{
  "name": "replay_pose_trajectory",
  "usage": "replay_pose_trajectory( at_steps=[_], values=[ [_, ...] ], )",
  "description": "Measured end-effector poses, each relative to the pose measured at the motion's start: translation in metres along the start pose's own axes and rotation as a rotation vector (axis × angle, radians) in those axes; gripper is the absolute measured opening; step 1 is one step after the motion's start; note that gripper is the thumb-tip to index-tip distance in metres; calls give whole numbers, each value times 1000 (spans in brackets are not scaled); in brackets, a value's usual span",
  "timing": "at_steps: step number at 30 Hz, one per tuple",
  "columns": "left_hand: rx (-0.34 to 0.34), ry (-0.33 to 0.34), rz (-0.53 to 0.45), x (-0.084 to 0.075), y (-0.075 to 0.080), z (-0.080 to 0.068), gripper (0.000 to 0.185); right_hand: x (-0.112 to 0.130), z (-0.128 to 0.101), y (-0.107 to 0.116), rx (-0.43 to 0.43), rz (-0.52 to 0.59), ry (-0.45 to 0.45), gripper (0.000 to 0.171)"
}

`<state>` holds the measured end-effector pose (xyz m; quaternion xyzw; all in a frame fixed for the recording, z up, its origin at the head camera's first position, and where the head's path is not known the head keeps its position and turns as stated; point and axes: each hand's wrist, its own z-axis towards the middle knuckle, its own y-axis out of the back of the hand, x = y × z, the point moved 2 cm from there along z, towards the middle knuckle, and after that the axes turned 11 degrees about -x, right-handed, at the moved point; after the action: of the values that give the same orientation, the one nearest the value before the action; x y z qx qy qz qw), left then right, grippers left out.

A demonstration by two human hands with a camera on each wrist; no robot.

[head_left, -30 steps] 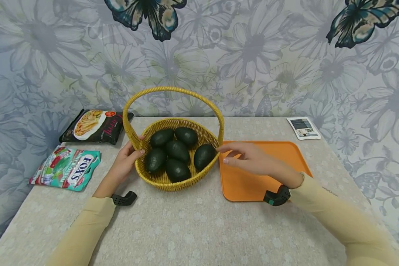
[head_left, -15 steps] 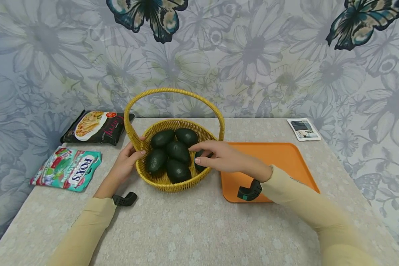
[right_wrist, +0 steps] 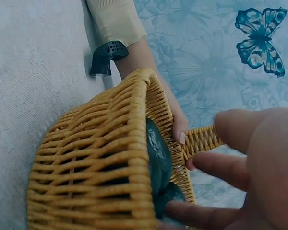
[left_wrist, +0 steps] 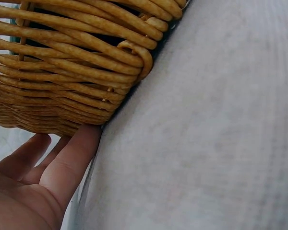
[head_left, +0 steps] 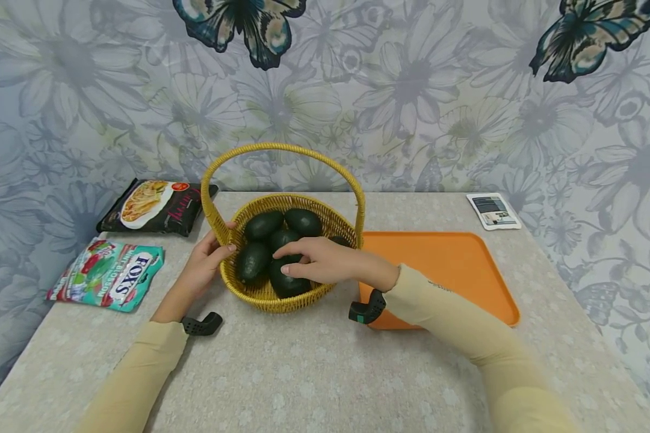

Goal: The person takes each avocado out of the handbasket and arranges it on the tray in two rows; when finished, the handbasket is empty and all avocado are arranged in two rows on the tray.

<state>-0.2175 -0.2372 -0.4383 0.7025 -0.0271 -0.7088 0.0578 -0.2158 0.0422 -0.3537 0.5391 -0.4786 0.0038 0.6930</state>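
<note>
A yellow wicker basket [head_left: 273, 305] with a tall arched handle stands on the table, holding several dark green avocados [head_left: 253, 263]. At its left side, my left hand [head_left: 201, 264] grips the rim near the handle's foot, thumb on the near side. In the left wrist view, fingers [left_wrist: 72, 163] of that hand touch the woven wall. Over the basket hangs my right hand [head_left: 325, 260], fingertips right at the front avocado [head_left: 287, 286] and partly covering the middle one. The right wrist view has its thumb and fingers spread apart above the avocados. An avocado [head_left: 339, 240] on the right is mostly hidden behind this hand.
An orange tray [head_left: 439, 258] lies right of the basket, partly under the right forearm. To the left are a black food packet [head_left: 154, 207] and a teal FOX'S candy bag [head_left: 111, 273]. A small white packet [head_left: 494, 211] lies back right, near the patterned wall.
My right hand has moved left from the basket's right rim to above the middle and front avocados. The left hand keeps its grip on the basket.
</note>
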Motion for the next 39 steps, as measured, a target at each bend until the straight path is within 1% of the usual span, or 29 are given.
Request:
replay_pose_trajectory(
  at_steps=[6,11,18,22,29,32,36,39],
  values=[
    [-6,-12,-9,0,0,0,50,2,11,-7,40,-72,2,41],
    [-12,-12,-21,-1,1,0,50,1,16,-12,44,-131,17,39],
    [-6,-11,-17,-1,1,0,50,1,17,-17,30,-147,31,40],
    [-1,-8,-31,-1,1,0,50,5,15,-20,22,-170,-5,42],
    [17,-22,-67,2,0,0,49,15,19,-29,16,-262,-96,53],
    [22,-25,-61,3,0,0,50,17,20,-32,23,-277,-129,53],
    [14,-11,-54,3,0,0,51,18,20,-33,36,-287,-150,52],
    [6,7,-50,2,0,-1,52,20,21,-35,35,-319,-157,52]
  ],
)
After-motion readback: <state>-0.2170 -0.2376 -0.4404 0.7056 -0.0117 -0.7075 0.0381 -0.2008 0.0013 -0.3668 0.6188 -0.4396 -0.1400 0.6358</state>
